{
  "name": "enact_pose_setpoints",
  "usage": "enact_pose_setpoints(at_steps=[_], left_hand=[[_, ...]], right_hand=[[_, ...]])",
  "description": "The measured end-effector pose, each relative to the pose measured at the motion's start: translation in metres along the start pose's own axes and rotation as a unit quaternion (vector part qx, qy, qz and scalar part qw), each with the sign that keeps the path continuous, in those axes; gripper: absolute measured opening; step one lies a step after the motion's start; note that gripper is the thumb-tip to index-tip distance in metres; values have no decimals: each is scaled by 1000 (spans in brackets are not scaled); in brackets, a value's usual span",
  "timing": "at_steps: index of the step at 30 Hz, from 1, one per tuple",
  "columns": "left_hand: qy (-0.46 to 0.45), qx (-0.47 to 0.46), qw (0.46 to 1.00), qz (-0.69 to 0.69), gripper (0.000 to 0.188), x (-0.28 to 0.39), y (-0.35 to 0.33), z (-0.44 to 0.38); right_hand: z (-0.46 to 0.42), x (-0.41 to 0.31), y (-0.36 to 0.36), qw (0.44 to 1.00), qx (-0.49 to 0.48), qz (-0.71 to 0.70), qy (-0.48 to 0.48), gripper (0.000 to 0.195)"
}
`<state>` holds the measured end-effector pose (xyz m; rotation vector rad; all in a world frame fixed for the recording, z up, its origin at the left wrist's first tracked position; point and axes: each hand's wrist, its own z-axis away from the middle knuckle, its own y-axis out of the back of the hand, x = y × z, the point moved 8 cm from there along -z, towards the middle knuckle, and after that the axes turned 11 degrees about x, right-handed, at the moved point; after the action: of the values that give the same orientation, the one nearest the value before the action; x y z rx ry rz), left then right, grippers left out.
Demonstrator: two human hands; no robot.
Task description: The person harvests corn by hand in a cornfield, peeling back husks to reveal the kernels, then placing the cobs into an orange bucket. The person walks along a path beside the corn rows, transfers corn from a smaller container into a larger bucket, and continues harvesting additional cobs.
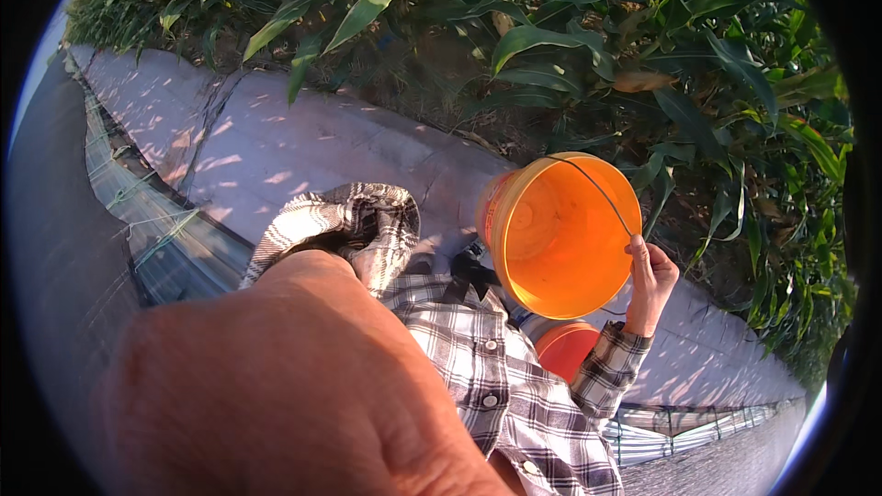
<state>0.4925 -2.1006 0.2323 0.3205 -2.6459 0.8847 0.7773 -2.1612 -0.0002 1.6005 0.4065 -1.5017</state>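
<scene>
My left hand (275,372) is raised very close to the camera and fills the lower left; its fingers cannot be made out, nor whether it holds anything. My right hand (650,282) pinches the thin wire handle (598,191) of an orange-yellow plastic bucket (568,234) beside its rim. The bucket is tilted with its mouth towards me, and no contents show inside. A second, red-orange bucket (566,350) is partly hidden below it, between the first bucket and my right sleeve.
Leafy corn plants (551,48) stand along the far side of a pale paved strip (310,124). Sheeting tied with green cord (162,227) borders the strip at left, and more tied sheeting (661,430) lies at lower right.
</scene>
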Motion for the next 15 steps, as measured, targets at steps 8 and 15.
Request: enact_pose_setpoints(at_steps=[8,15], left_hand=[[-103,-50,979,-171,43,8,34,-46],[-141,-81,939,-304,42,-9,96,-70]], right_hand=[[-78,29,-114,988,-132,-78,-1,27],[-196,7,-174,984,-118,-131,-15,25]])
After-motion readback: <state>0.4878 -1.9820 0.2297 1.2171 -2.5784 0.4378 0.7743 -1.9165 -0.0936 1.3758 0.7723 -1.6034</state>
